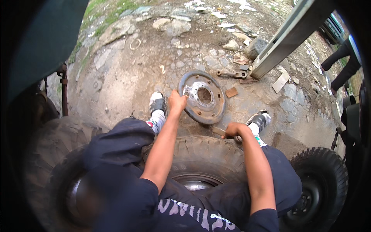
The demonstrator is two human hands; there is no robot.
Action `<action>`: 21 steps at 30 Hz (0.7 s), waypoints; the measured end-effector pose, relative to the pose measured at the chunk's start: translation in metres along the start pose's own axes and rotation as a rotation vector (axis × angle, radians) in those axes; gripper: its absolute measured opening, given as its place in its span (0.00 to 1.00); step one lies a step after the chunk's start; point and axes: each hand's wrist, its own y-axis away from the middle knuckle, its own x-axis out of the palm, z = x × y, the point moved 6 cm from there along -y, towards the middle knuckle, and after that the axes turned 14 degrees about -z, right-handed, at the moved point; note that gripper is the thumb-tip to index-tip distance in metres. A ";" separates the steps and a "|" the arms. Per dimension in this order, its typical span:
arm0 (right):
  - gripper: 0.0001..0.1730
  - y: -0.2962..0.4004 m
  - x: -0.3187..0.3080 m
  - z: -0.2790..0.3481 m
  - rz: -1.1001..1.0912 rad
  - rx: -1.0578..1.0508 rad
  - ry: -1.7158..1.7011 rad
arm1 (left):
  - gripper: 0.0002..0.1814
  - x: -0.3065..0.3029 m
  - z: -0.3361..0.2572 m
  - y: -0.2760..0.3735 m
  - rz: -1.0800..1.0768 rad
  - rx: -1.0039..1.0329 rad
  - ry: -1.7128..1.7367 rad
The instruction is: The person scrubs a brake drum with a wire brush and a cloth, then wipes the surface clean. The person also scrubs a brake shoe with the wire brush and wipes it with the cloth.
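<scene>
A round metal wheel part (189, 111), perhaps a brake drum or hub plate, stands tilted on the ground, with studs and a large centre hole. My left hand (177, 101) grips its left rim, the thumb over the face. Below its lower edge, my right hand (234, 130) is closed around a flat piece (218, 130), perhaps sandpaper or a scraper; its material is unclear. A brown block (231, 92) lies right of the wheel part. Beneath me is a large rubber tyre (208, 156) on a rim, between my legs.
A metal post (278, 49) rises at the upper right, with a rusty metal linkage arm (232, 74) at its foot. Stones (256, 47) and rubble lie beyond. Another treaded tyre (321, 174) stands at lower right. A person's legs (342, 65) show at far right.
</scene>
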 end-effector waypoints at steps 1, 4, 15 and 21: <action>0.29 0.013 -0.008 -0.009 -0.049 -0.005 -0.007 | 0.31 -0.005 -0.019 0.004 0.000 0.064 -0.002; 0.27 0.070 -0.036 -0.032 -0.246 0.015 0.005 | 0.28 -0.027 -0.067 0.020 -0.082 0.245 0.026; 0.31 0.175 0.026 0.001 -0.780 0.101 -1.447 | 0.31 -0.042 -0.070 0.100 -0.091 0.528 0.117; 0.30 0.182 0.004 0.055 -0.826 0.019 -1.049 | 0.32 -0.049 -0.042 0.073 -0.025 0.444 0.100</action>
